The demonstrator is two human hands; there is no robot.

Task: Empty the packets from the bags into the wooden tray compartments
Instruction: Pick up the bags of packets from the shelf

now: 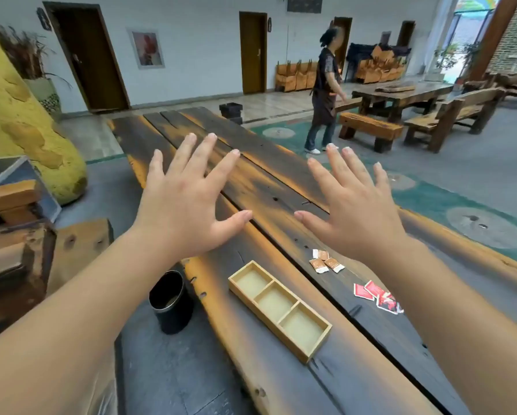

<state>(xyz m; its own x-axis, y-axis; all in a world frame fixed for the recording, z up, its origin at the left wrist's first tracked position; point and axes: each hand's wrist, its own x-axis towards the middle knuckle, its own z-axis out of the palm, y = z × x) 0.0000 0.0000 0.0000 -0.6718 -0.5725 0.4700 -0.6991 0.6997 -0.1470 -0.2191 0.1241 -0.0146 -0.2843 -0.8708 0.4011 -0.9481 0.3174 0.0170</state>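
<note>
A light wooden tray (318, 345) with three compartments lies on the dark plank table, and nothing is in any compartment. To its right lie several small brown packets (325, 262) and, nearer, several red packets (374, 295), loose on the table. No bags are visible. My left hand (188, 205) and my right hand (356, 211) are both held out above the table, palms down, fingers spread, holding nothing. They hover well beyond the tray.
A black cylindrical cup (171, 302) stands left of the tray near the table edge. A person (324, 94) walks across the room beyond the table's far end. Wooden benches (371, 130) and another table stand at the right, and a wooden seat (14, 235) sits at my left.
</note>
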